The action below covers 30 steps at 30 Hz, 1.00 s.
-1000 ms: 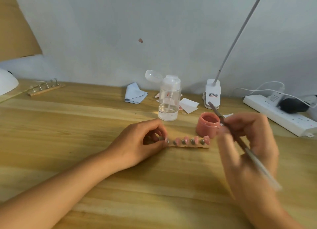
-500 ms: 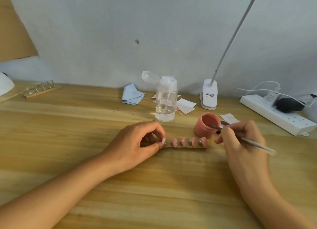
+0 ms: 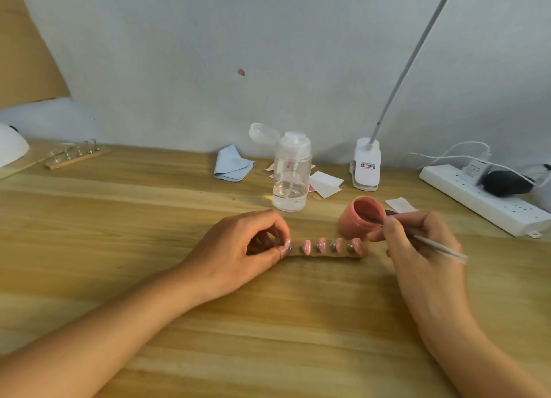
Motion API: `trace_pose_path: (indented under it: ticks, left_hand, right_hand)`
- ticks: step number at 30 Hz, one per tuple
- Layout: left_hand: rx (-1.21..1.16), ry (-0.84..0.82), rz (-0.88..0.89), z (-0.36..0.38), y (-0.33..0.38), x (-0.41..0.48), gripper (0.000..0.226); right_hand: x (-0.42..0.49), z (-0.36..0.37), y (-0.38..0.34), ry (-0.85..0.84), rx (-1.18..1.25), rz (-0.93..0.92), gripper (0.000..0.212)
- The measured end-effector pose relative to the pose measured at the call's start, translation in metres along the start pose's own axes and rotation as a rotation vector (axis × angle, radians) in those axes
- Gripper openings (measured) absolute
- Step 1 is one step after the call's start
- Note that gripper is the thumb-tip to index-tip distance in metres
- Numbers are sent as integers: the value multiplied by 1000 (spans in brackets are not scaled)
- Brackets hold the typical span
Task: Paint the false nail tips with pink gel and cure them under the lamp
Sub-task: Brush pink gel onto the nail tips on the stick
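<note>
- Head view: the left hand [image 3: 238,254] pinched the left end of the wooden strip [image 3: 328,256], which lay on the surface [image 3: 149,218].
- The nail tips [image 3: 320,245], pink, stood in a row on that strip, just in front of the open jar of pink gel [image 3: 359,218].
- The right hand [image 3: 417,248] gripped a thin brush [image 3: 438,247], its tip at the jar's rim.
- The white lamp [image 3: 10,147] sat at the far left edge, well apart from the strip.

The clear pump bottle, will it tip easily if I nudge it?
Probably light: the clear pump bottle holds liquid only near its base. That likely steadies it, but it is tall and narrow, so a high push might topple it.
</note>
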<state>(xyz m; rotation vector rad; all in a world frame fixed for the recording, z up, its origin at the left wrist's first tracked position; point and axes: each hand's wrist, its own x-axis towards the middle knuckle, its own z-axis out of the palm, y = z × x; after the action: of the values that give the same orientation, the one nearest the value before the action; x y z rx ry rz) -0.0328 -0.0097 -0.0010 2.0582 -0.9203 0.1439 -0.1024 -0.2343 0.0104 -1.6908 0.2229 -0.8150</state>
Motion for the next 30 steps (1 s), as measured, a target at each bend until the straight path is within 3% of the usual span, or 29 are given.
trace_pose_path:
  ticks: [5,10,12,14,17,22,30]
  left_hand:
    - [13,16,-6,1,-1,1,14]
    - [24,18,-28,2,-1,1,15]
    - [30,17,-34,2,0,2,13]
    - [17,16,-53,2,1,3,10]
    - [17,18,-64,2,2,3,11]
    - [20,31,-57,2,3,2,11]
    - [57,36,-46,2,1,2,16]
  right_hand:
    - [-7,1,-12,33,-19,-148,13]
    - [-39,11,-35,-123,-90,-392,8]
    - [-51,23,-28,-163,-181,-381,13]
    - [-56,27,-22,-125,-224,-290,34]
    - [-61,21,-37,-240,-313,-476,11]
    - [-58,20,-32,-233,-361,-536,18]
    - [-57,21,-30,-251,-344,-512,10]
